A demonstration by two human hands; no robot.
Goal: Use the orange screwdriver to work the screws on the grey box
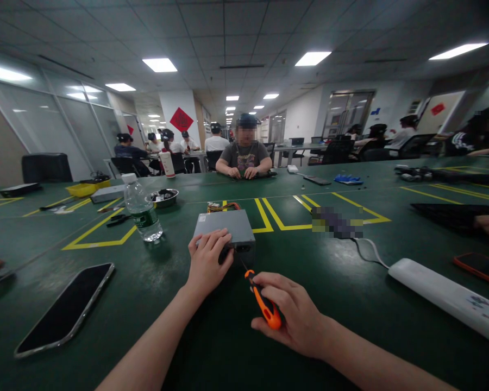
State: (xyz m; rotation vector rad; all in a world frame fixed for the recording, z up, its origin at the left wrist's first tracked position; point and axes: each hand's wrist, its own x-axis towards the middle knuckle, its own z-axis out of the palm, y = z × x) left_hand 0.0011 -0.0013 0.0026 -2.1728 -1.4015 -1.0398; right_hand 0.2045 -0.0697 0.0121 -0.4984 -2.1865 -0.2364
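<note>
Tabletop, dark green with yellow tape lines, carries a grey rectangular metal box; through the head camera I see my left hand resting open on it, my right hand gripping an orange-and-black screwdriver, tip near the box.

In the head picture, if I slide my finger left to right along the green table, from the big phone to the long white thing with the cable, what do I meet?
Black phone → plastic bottle → grey metal box → orange-and-black screwdriver → long white thing.
</note>
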